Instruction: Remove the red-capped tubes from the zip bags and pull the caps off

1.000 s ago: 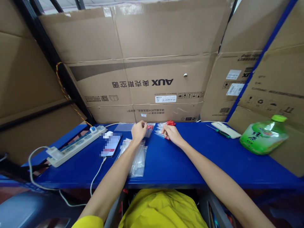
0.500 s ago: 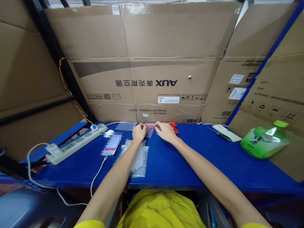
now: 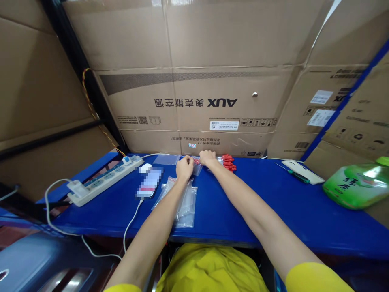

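Near the back of the blue table, a small clear plastic bag (image 3: 197, 169) with red pieces inside lies between my hands. My left hand (image 3: 184, 167) pinches its left side, fingers pressed together. At its right upper edge, my right hand (image 3: 208, 158) is closed, knuckles up; its fingertips are hidden. Just right of that hand is a pile of clear bags with red pieces (image 3: 228, 163). Flat clear bags (image 3: 184, 207) are stacked below my left hand, and another clear bag (image 3: 166, 159) lies flat to its left.
On the left are a phone (image 3: 149, 182) on a charging cable and a white power strip (image 3: 106, 178). To the right lie a screwdriver (image 3: 299, 176), a white flat object (image 3: 304, 169) and a green bottle (image 3: 355, 184). Cardboard (image 3: 194, 109) walls the back.
The view has shifted, so the scene sits further right. My right hand has curled its fingers in and drawn back from over the pile, which now shows more. My left hand keeps its pinch.
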Motion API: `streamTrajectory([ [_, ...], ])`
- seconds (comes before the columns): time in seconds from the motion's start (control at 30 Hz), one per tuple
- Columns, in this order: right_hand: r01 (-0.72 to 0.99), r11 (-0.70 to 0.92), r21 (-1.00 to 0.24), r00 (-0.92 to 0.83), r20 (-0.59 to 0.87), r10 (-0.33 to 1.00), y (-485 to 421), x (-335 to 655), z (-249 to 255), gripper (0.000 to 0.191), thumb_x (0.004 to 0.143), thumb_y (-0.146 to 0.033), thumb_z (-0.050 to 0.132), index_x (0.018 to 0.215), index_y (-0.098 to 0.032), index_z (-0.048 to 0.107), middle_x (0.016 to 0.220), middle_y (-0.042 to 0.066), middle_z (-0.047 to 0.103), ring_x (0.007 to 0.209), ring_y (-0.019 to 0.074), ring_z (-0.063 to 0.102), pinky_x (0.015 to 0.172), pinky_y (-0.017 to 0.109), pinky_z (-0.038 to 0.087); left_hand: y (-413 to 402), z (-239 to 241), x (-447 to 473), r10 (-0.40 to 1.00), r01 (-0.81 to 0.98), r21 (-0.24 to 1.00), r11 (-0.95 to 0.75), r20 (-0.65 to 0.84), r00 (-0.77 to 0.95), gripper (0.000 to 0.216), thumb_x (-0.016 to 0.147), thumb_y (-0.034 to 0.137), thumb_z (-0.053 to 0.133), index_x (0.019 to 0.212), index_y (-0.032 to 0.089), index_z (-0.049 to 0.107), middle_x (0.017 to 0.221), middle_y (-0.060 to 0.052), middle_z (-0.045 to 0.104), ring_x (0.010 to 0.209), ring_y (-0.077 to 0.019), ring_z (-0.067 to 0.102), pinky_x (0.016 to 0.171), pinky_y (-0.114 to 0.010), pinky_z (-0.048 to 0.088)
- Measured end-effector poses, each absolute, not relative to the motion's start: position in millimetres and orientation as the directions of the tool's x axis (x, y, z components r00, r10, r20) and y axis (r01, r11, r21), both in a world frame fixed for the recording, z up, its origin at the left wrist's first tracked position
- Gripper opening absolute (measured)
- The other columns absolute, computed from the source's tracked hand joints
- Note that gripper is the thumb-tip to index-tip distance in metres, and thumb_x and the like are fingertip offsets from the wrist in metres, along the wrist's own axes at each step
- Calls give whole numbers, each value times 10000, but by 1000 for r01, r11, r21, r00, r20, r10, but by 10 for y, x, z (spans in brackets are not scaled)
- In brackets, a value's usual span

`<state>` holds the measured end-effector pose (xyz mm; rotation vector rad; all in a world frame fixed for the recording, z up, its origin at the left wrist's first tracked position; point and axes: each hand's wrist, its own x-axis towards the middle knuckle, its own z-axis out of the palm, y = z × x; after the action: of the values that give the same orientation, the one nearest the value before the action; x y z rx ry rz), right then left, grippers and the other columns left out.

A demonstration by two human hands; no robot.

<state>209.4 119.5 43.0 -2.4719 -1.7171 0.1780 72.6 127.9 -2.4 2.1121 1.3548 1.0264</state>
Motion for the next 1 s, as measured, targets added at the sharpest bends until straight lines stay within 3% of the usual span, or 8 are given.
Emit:
streamTrajectory([
  [0.17,885,-373,-277,389,2,921,1215,2121,448,291,875,-168,668,1151,-131,753,1292,241,695,1260,347,637,1039,490,474,1261,-2,716,892,553,700,-451,369,261,351,1001,414,446,904,231,730,898,-83,773,845,-231,674,723,-296,408],
  [0.23,838,-366,-405,404,10,915,1207,2156,495,220,832,-217,721,1034,-148,778,1200,210,741,1174,332,687,959,417,524,1268,10,710,891,524,720,-455,376,256,387,1008,427,423,887,223,729,884,-86,768,825,-231,667,727,-298,413],
  [0.37,594,-231,-770,383,19,923,1091,2236,566,109,804,-266,735,753,-170,739,810,103,774,804,228,745,688,276,558,1280,39,697,883,421,776,-470,409,230,418,1016,440,401,864,205,711,887,-84,767,823,-217,662,758,-286,429],
  [0.47,461,-148,-875,358,30,933,877,2258,552,121,799,-265,727,728,-174,690,711,52,733,632,149,681,587,233,544,1230,84,687,860,386,769,-509,450,239,439,1027,453,379,849,201,692,871,-74,759,804,-201,653,742,-272,418],
  [0.53,235,-12,-972,348,73,935,691,2257,509,149,730,-262,782,735,-170,665,701,44,712,609,137,655,587,240,550,1159,128,684,827,374,738,-561,484,285,456,1036,461,361,829,202,674,831,-58,743,768,-188,637,713,-264,397],
  [0.6,154,126,-980,314,169,934,502,2254,454,213,708,-326,793,778,-176,660,747,35,706,636,140,653,614,257,557,1078,172,690,779,338,704,-625,531,333,460,1040,470,355,806,205,650,779,-38,713,723,-172,612,692,-257,375],
  [0.73,315,289,-904,264,376,888,225,2252,355,269,726,-421,759,795,-189,643,778,12,667,672,146,601,652,270,521,970,208,746,723,285,674,-682,560,406,498,1032,515,365,739,192,606,666,-6,617,639,-147,533,648,-255,336],
  [1.0,530,348,-773,213,518,828,146,2264,166,141,825,-345,635,806,-205,633,793,2,679,735,162,611,718,268,476,1047,115,841,763,216,789,-575,423,488,552,940,591,499,613,155,584,580,20,525,596,-117,438,588,-248,293],
])
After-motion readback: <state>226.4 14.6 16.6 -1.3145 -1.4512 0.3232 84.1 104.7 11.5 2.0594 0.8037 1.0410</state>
